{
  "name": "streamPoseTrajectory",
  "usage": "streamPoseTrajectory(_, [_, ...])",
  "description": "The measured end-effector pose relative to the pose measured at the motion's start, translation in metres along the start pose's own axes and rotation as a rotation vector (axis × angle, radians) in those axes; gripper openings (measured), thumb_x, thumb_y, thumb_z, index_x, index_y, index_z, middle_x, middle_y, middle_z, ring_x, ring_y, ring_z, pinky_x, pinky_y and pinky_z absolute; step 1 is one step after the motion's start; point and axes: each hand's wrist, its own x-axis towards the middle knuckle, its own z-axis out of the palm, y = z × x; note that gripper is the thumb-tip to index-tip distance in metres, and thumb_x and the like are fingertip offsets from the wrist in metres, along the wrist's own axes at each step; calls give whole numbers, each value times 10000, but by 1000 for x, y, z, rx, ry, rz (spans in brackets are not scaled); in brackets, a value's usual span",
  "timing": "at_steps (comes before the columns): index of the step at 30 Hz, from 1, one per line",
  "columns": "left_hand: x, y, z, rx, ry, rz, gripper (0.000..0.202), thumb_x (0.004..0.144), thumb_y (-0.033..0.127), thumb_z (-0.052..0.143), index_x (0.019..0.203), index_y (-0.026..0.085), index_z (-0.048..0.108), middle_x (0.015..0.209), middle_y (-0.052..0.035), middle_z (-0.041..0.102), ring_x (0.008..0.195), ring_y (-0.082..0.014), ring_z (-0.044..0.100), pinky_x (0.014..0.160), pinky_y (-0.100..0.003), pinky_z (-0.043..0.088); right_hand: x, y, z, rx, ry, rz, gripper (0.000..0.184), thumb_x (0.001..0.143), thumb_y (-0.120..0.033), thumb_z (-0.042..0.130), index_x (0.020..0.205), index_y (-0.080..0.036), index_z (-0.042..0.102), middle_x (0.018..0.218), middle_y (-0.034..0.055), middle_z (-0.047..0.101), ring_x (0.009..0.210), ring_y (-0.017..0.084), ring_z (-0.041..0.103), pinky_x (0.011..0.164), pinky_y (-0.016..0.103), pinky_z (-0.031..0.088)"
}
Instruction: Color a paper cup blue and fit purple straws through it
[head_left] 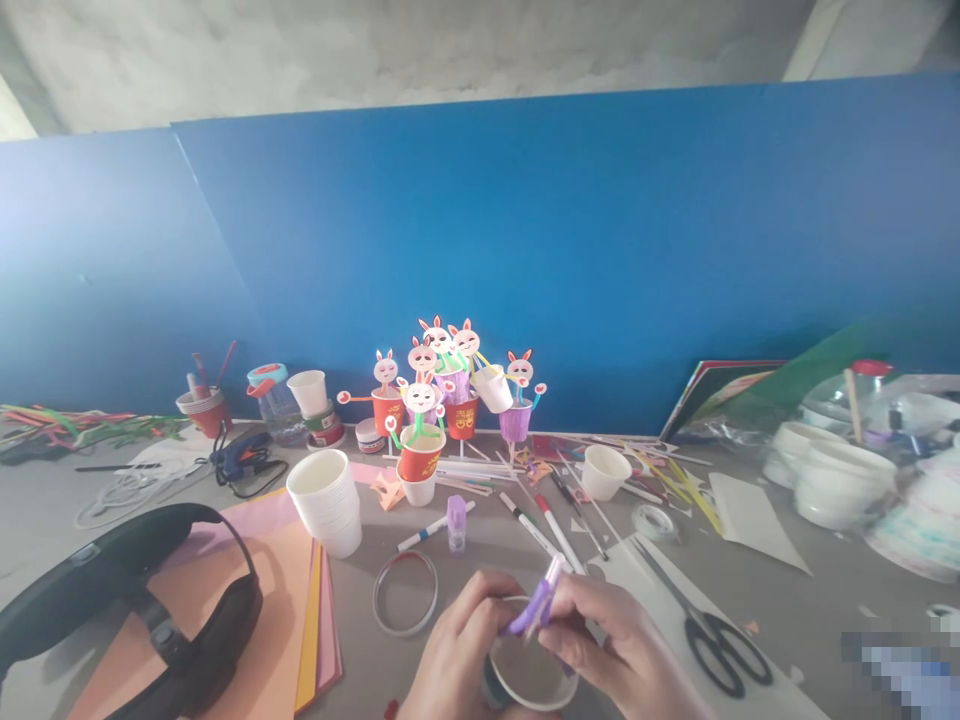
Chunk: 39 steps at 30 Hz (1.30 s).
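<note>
Near the bottom edge, a paper cup (536, 675) is tilted with its open mouth facing me. My left hand (461, 650) is closed around its left side, fingertips at the rim. My right hand (619, 640) pinches a bent purple strip (536, 605) with a white end at the far side of the rim. What the strip is made of I cannot make out, and the cup's lower part is mostly hidden. Just beyond lie a red-capped marker (553, 525), a roll of tape (405, 594) and a small purple-capped bottle (457, 525).
Rabbit-faced cup figures (421, 440) stand by the blue panel (525, 230). Stacked white cups (326, 500), coloured paper (270, 600) and a black headset-like object (135, 600) are left. Black-handled scissors (724, 645), clear tape (655, 522) and white bowls (840, 485) lie right.
</note>
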Motion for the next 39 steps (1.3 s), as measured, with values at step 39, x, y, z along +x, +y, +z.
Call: streamPoseTrajectory(39, [12,16,-5,-385,-10,-260,537,738,639,771,978,179,632,993,-71,645,923,-238,626,830,-318,458,9,0,10,400,0,178,318,905,-491,666,802,-192,634,731,-37,516,652,127,505,586,226,392])
